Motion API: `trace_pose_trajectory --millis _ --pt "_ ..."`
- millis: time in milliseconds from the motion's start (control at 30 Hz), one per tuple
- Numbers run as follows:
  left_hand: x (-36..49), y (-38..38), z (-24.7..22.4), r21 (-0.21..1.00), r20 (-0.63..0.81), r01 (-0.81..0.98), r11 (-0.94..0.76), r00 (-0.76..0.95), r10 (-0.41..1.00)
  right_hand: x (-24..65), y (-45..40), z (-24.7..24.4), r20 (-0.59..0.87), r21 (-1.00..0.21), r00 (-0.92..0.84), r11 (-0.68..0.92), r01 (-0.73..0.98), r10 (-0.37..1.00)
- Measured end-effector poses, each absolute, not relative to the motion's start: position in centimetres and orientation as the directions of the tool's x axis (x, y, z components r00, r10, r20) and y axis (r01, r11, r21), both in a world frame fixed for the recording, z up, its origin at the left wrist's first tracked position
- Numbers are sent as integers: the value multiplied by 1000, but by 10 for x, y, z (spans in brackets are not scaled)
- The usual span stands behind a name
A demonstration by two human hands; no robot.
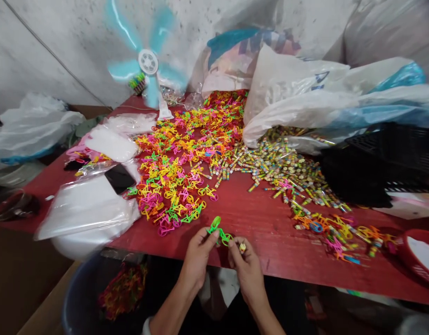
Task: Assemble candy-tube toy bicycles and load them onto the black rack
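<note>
Just above the table's front edge, my left hand [199, 253] pinches a green plastic toy bicycle [221, 234] between thumb and fingers. Close to its right wheel is my right hand [247, 265], its fingers curled round a small tube [242, 247] of which only a pale end shows. Whether the right fingertips also grip the wheel, I cannot tell. Beyond my hands spreads a heap of toy bicycles [172, 186] in yellow, pink, orange and green. To its right lies a pile of small printed tubes [280, 163].
A spinning fan [148, 62] stands at the back. Clear plastic bags [91, 209] and a phone [119, 178] lie left. Large sacks [298, 88], a black basket [406, 149] and a red basket [408, 258] are right, with mixed bicycles and tubes [340, 232] nearby. A tub [69, 298] stands below.
</note>
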State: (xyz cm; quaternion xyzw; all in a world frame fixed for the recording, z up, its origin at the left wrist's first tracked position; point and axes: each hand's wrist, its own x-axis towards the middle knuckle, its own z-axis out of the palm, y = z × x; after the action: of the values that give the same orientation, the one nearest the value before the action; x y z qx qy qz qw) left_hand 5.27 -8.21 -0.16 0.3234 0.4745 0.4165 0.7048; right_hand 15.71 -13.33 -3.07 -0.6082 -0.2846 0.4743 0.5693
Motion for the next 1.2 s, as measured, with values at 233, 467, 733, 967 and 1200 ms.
trace_pose_trajectory --millis 233,467,733,967,1200 --pt "55 -86 1 842 -417 -297 450 168 893 164 -139 -20 -210 -976 129 -201 -80 969" --pt "51 -89 6 896 -379 -161 413 205 902 174 -139 -19 -144 -989 84 -145 2 986" --pt "46 -86 -5 968 -250 60 244 153 956 182 -133 -29 53 -915 128 -3 402 990" --pt "48 -89 -9 938 -29 347 -12 114 993 178 -134 -28 167 -848 160 59 526 973" --pt "52 -91 -10 933 -80 358 36 108 991 175 -132 -30 214 -844 171 93 528 962"
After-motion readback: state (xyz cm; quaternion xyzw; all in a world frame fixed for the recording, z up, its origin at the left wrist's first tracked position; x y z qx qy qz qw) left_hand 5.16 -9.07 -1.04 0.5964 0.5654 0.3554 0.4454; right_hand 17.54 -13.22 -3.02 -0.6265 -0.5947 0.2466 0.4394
